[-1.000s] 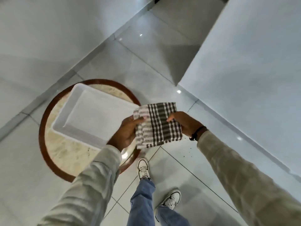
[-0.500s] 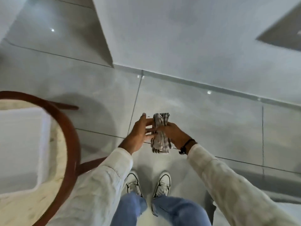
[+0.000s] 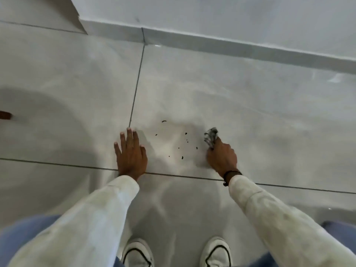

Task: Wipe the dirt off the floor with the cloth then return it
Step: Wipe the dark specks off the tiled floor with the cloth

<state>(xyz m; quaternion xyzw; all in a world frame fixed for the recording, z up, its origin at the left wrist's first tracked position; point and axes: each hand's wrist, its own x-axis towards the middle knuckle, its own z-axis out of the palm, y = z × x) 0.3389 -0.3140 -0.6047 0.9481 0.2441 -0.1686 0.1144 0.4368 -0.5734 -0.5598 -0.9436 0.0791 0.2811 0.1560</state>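
Small dark specks of dirt (image 3: 179, 141) lie scattered on the glossy pale floor tile (image 3: 250, 116) between my hands. My right hand (image 3: 221, 158) is shut on the bunched checked cloth (image 3: 211, 138), whose end sticks out past my fingers and sits low at the floor just right of the dirt. My left hand (image 3: 131, 153) lies flat on the tile with fingers spread, just left of the dirt, holding nothing.
A white wall with a skirting board (image 3: 212, 42) runs across the top. A brown table leg tip (image 3: 5, 115) shows at the left edge. My two white shoes (image 3: 137, 253) stand at the bottom, knees bent on either side.
I have crouched down to the floor. The cloth went from both hands into my right hand alone, and my left hand now rests flat on the tile. The table and tray left the view.
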